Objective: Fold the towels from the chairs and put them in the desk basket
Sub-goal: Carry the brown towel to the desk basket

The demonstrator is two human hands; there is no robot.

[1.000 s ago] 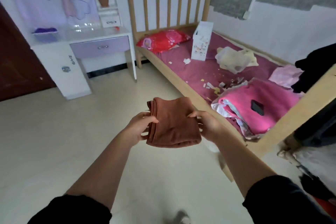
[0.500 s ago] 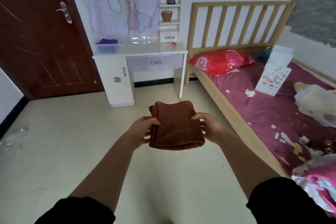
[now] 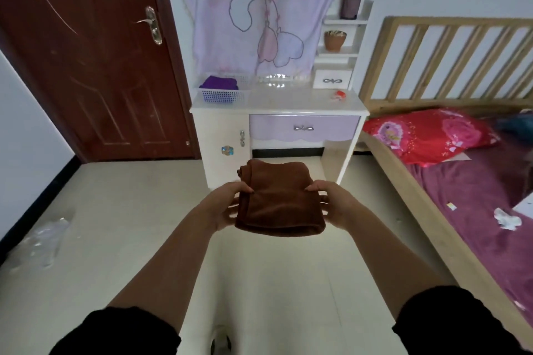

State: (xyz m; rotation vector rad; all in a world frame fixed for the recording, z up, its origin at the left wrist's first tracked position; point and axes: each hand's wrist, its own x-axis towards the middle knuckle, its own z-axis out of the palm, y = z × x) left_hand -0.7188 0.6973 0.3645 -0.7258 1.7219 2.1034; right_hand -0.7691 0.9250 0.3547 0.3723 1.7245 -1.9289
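I'm turning from the bed [image 3: 467, 199]: the counter [image 3: 288, 99] and basket [image 3: 222, 96] are now sitting upper centre, nearer. My left hand [image 3: 227, 206] and right hand [image 3: 336, 203] are gripping the folded towel [image 3: 278, 202] mid-frame, fingers curling round it; delivery is looking next

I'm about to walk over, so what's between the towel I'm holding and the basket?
From the towel, only bare floor, then the desk front; the basket sits on top. Head view.

I hold a folded brown towel [image 3: 278, 199] level above the floor, left hand [image 3: 226, 206] gripping its left edge, right hand [image 3: 337, 204] its right. Ahead, the basket [image 3: 220, 96] on the white surface [image 3: 288, 98] contains a purple towel [image 3: 219, 83]. A red pillow [image 3: 429, 132] lies on the bed [image 3: 476, 190].
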